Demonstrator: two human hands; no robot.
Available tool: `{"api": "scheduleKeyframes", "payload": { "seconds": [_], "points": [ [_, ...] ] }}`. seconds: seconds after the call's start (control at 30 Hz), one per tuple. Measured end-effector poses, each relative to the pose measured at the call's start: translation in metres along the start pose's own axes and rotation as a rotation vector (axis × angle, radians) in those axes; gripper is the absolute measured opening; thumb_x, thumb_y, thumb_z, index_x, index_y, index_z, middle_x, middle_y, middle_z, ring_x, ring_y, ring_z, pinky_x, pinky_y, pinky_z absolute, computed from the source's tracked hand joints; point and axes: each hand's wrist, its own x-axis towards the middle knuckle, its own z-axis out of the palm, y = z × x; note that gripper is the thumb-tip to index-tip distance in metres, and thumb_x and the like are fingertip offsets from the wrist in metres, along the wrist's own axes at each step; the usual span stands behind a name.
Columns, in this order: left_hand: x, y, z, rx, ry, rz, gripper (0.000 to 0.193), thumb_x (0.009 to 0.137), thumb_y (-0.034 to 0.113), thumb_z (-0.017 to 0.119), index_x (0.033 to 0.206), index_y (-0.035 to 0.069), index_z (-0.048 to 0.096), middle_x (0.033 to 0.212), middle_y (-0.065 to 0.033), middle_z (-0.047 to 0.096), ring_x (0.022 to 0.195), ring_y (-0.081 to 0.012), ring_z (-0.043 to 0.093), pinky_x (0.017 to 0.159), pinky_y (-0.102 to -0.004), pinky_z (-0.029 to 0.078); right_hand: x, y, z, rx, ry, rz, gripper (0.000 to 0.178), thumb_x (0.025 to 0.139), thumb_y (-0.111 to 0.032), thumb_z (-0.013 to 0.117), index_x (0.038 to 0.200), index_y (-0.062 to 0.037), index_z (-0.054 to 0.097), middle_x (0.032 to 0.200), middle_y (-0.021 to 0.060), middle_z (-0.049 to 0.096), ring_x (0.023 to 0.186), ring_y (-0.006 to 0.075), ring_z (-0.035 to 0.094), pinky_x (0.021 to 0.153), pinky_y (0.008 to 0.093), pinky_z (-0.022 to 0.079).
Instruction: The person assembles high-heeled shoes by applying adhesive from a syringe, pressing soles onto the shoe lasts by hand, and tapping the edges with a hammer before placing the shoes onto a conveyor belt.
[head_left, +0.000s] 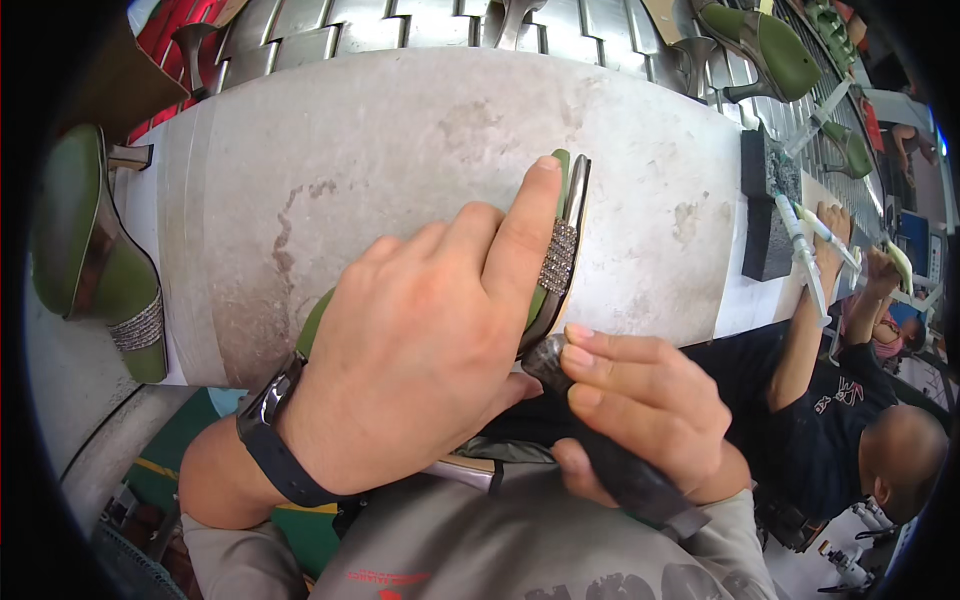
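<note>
The green shoe is showing its jewelled strap and sole edge at the near part of the tabletop. The left hand's fingers are clasping it, the index stretching along toward its tip; their undersides are staying hidden. The right hand's fingers are curling snugly round a dark tool, whose end is meeting or nearly meeting the green shoe's side. Pale surface is spreading left, right and beyond the green shoe, reaching a far edge that is curving along a slatted metal conveyor. Well right of the green shoe, a black block is standing beside syringes; well left, another heeled shoe is resting. Nearer the wearer than the green shoe, a grey shirt is bearing small red lettering; farther right, a co-worker's dark top is carrying pale lettering.
</note>
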Motion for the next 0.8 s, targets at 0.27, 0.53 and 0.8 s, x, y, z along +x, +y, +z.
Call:
{"api": "scheduleKeyframes", "payload": {
  "seconds": [0.27,0.53,0.8],
  "points": [
    [-0.005,-0.011,-0.001,-0.015,0.019,0.069,0.120,0.067,0.013,0.089,0.167,0.000,0.024,0.116,-0.0228,0.063,0.100,-0.0446,0.065,0.084,-0.0492,0.054,-0.017,-0.017,0.048,-0.146,0.194,-0.067,0.028,0.082,-0.009,0.087,0.103,0.0047,0.074,0.107,0.0221,0.076,0.095,0.0340,0.077,0.081,0.0382,0.067],
    [-0.036,-0.051,-0.013,-0.258,-0.020,0.067,0.059,0.096,0.036,0.074,0.135,-0.007,0.061,0.121,-0.0228,0.068,0.110,-0.0392,0.067,0.097,-0.0410,0.052,-0.015,-0.020,0.024,-0.267,0.145,-0.075,0.036,0.078,-0.009,0.088,0.107,0.0061,0.072,0.106,0.0231,0.076,0.091,0.0359,0.076,0.080,0.0402,0.067],
    [-0.035,-0.057,-0.004,-0.221,0.085,0.169,0.057,0.095,0.036,0.076,0.131,-0.006,0.063,0.116,-0.0218,0.069,0.099,-0.0395,0.066,0.088,-0.0429,0.052,-0.016,-0.023,0.057,-0.022,0.149,-0.008,0.035,0.075,-0.007,0.086,0.104,0.0069,0.073,0.103,0.0214,0.076,0.086,0.0331,0.076,0.077,0.0390,0.066]
  ]
}}
